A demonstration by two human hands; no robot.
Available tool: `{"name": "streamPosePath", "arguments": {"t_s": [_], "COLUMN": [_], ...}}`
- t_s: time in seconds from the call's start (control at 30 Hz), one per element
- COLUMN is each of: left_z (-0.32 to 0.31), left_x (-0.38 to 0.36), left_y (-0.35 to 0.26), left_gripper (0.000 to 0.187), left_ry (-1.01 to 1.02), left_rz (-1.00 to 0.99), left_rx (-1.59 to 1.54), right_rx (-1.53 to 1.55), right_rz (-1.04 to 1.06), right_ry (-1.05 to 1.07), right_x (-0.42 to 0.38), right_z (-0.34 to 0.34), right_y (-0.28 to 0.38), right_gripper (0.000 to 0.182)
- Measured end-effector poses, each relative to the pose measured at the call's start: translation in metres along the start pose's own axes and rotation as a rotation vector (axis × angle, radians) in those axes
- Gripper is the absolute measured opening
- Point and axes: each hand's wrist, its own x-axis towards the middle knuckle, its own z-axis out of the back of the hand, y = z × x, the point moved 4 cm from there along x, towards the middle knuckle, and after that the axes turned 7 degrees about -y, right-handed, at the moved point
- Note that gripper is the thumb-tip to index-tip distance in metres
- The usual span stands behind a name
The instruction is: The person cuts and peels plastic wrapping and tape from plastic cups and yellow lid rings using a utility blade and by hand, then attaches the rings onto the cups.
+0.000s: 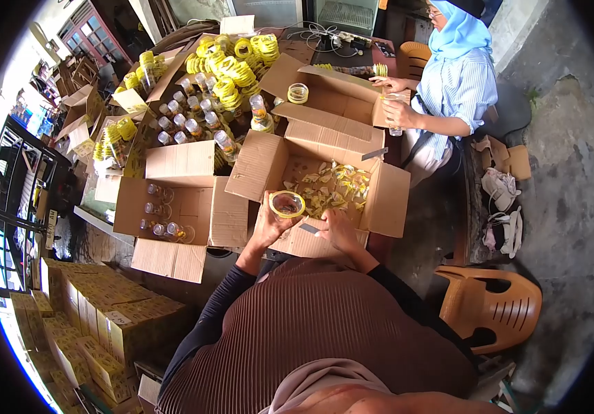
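Observation:
My left hand (267, 224) is wrapped round a clear plastic cup (287, 204) with a yellow rim, its round mouth facing up toward me. Close beside it, my right hand (339, 233) is closed on a flat grey strip (308, 228) that looks like a blade. Both hands are over the near edge of an open cardboard box (259, 165). Inside that box lie many yellow and white scraps (331, 186). Another grey strip (375, 154) rests at the box's far right edge.
To the left, an open carton (172, 261) holds several clear cups. Behind stand many capped containers (193, 127) and stacks of yellow rings (231, 69). Another person (449, 90) handles a clear container by a far box (335, 90). An orange chair (490, 307) stands at right, yellow cartons (103, 303) lower left.

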Motion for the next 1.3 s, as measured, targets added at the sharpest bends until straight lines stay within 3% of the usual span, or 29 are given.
{"name": "streamPosePath", "arguments": {"t_s": [0.1, 0.2, 0.4, 0.47, 0.53, 0.6, 0.67, 0.87, 1.0, 1.3], "left_z": [0.0, 0.005, 0.01, 0.012, 0.012, 0.01, 0.005, -0.003, -0.005, -0.007], "left_x": [-0.001, -0.002, 0.001, 0.004, 0.005, 0.004, 0.005, 0.007, 0.009, 0.01], "left_y": [0.0, -0.003, -0.001, 0.012, 0.012, 0.006, -0.009, -0.035, -0.034, -0.048], "left_gripper": [0.049, 0.045, 0.042, 0.043, 0.047, 0.052, 0.055, 0.049, 0.054, 0.045], "left_ry": [0.047, 0.045, 0.028, 0.014, -0.017, -0.028, -0.043, -0.054, -0.04, -0.039], "left_rz": [0.127, 0.224, 0.257, 0.101, 0.049, -0.05, -0.11, -0.193, -0.226, -0.159], "left_rx": [-0.242, -0.301, -0.292, -0.21, -0.069, 0.312, 0.325, 0.556, 0.602, 0.496], "right_rx": [-0.017, 0.113, 0.168, 0.251, 0.276, 0.303, 0.203, 0.07, 0.025, -0.031], "right_rz": [0.042, -0.093, -0.132, -0.029, -0.024, -0.021, 0.238, 0.371, 0.428, 0.486], "right_ry": [-0.092, 0.037, -0.154, -0.341, -0.357, -0.376, -0.534, -0.513, -0.502, -0.488], "right_x": [0.006, 0.014, 0.017, 0.018, 0.02, 0.021, 0.018, 0.008, 0.006, 0.004], "right_z": [0.005, 0.003, 0.034, 0.052, 0.061, 0.072, 0.093, 0.102, 0.098, 0.098], "right_y": [-0.008, -0.023, -0.004, 0.015, 0.027, 0.042, 0.069, 0.092, 0.092, 0.092], "right_gripper": [0.038, 0.029, 0.017, 0.012, 0.011, 0.01, 0.011, 0.018, 0.017, 0.021]}}
